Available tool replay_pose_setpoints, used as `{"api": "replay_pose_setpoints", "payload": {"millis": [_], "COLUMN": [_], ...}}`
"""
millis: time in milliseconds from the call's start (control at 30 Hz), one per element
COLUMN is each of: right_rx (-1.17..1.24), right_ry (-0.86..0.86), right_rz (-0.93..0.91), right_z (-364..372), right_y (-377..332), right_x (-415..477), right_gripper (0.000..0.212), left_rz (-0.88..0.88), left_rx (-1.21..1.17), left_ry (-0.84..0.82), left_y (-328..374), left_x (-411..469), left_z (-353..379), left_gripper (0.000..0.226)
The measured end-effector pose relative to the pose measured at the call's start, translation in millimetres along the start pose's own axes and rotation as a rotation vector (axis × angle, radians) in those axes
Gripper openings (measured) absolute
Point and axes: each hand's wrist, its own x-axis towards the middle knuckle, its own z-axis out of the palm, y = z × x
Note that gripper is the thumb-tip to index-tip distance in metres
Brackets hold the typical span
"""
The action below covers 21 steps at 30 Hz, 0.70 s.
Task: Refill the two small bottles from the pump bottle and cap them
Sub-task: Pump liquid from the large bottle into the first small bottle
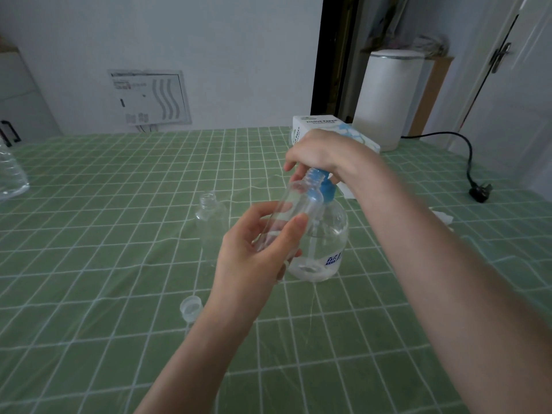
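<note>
My left hand [257,249] grips a clear small bottle [286,213], tilted with a little liquid inside, its open neck at the blue spout of the pump bottle [327,243], which stands mid-table on the green checked cloth [119,204]. My right hand [322,153] curls over the pump head. The second small bottle [210,222] stands uncapped just left, a cap [190,307] lies nearer me, and a tissue box [325,125] sits behind

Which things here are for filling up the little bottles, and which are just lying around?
For the job:
- pump bottle, under the right hand
- held bottle, in the left hand
- standing bottle, open
- cap

Just lying about:
- tissue box
- plug
- white container
- big clear bottle at the left edge
</note>
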Motion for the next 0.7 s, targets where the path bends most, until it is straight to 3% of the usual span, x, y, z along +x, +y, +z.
{"api": "replay_pose_setpoints", "payload": {"millis": [233,333,400,533,700], "right_rx": [0.009,0.000,-0.006,-0.017,-0.027], "right_ry": [-0.023,-0.016,-0.017,0.022,0.008], "right_rz": [0.005,-0.003,0.000,-0.011,0.002], "right_z": [8,8,6,-3,-3], "right_y": [6,5,3,0,-2], "right_x": [-2,-4,-3,-2,-4], "right_gripper": [0.013,0.020,0.012,0.036,0.026], "left_rz": [-0.022,-0.021,-0.017,-0.008,-0.007], "left_rx": [0.022,0.026,0.024,0.000,-0.015], "left_ry": [0.002,0.001,0.007,-0.003,-0.011], "left_y": [-2,-2,-1,1,1], "left_x": [-3,-2,-2,-1,-1], "left_z": [-1,-1,-2,1,0], "left_gripper": [0.037,0.037,0.036,0.031,0.026]}}
